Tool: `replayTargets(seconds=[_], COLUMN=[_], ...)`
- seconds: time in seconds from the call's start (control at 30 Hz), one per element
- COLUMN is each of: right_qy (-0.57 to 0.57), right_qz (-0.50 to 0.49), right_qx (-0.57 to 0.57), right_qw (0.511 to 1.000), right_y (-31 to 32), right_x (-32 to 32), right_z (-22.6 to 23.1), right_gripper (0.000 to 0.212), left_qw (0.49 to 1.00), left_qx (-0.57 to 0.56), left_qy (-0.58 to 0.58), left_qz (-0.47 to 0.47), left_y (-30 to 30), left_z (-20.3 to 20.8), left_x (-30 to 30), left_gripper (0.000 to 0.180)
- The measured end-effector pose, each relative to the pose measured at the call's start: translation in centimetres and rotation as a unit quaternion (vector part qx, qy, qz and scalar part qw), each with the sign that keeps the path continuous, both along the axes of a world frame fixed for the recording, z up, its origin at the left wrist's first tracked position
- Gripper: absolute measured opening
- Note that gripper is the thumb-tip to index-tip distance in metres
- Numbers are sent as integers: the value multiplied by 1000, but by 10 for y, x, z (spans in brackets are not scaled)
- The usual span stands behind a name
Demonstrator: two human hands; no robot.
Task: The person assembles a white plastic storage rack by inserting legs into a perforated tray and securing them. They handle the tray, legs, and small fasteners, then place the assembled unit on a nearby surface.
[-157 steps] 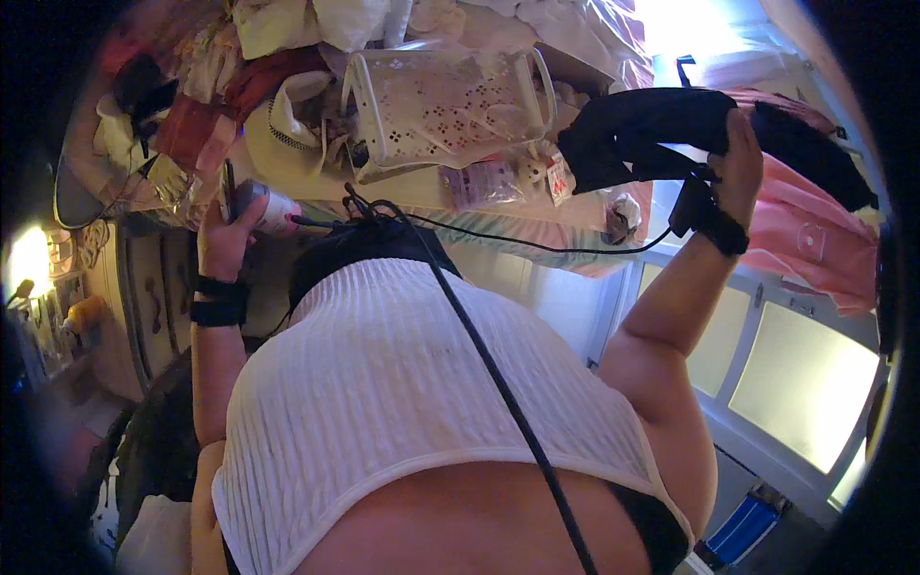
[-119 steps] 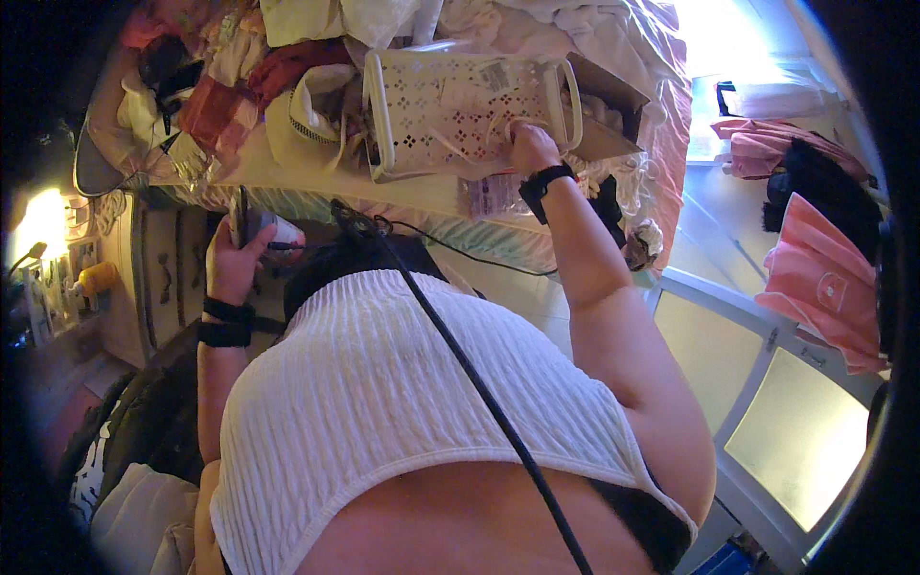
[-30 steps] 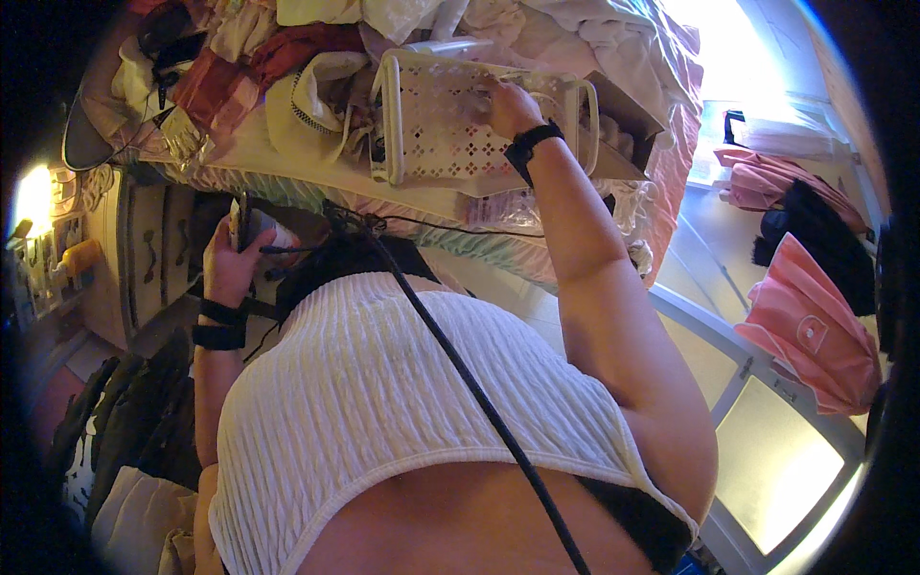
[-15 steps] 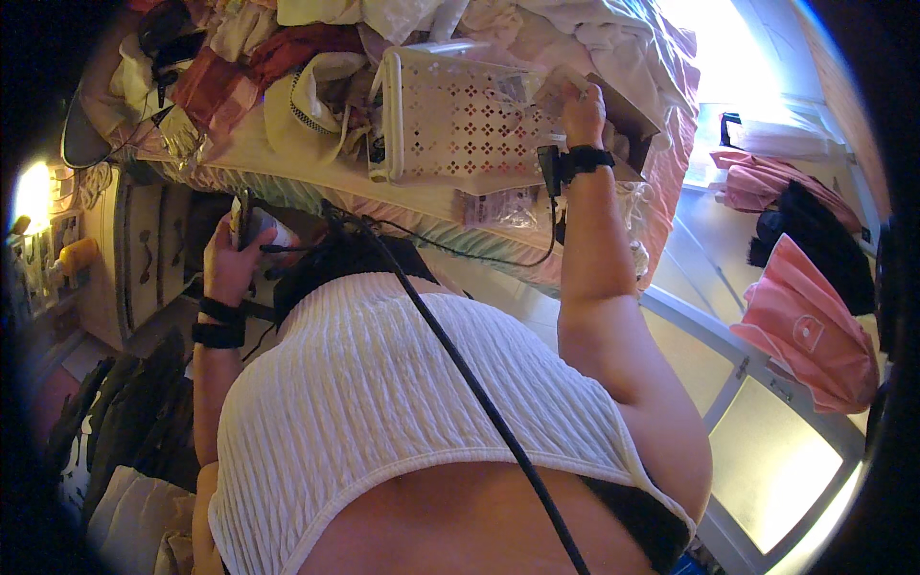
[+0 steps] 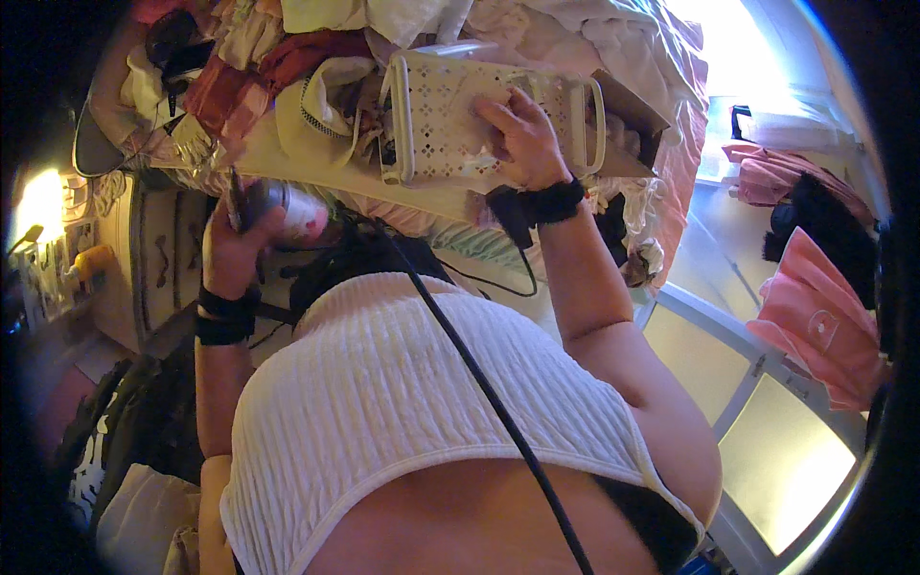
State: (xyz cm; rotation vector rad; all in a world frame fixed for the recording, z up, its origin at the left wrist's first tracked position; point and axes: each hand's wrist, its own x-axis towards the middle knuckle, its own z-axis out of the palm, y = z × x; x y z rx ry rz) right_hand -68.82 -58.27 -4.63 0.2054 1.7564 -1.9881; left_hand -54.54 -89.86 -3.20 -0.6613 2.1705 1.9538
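The right hand (image 5: 527, 144) is over a white perforated basket (image 5: 441, 96), the nearer hand to it; the basket spreads beneath and to both sides of the grip, its long axis running left to right. The fingers are loosely bent; whether they pinch anything, I cannot tell. They cover the basket's middle. Well to their left, the left hand (image 5: 233, 251) wraps around a blurred pink-and-white container (image 5: 305, 215), its own palm hidden
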Motion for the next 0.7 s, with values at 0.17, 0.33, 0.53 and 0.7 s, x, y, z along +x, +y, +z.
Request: replayTargets(seconds=[0.17,0.33,0.53,0.7], right_qy=[23,62,-42,24], right_qz=[45,119,58,-96], right_qx=[-99,-110,-129,91], right_qw=[994,985,989,991], right_y=[-27,-45,-34,26], right_x=[19,30,30,-20], right_z=[20,38,21,-22], right_gripper=[20,24,27,24], left_qw=[964,934,943,945], left_qx=[200,161,81,-18], left_qy=[84,65,74,44], left_qz=[-153,-313,-314,-323], left_y=[27,64,71,68], left_z=[51,50,53,60], left_x=[-33,-48,-36,-20], left_gripper=[47,51,47,56])
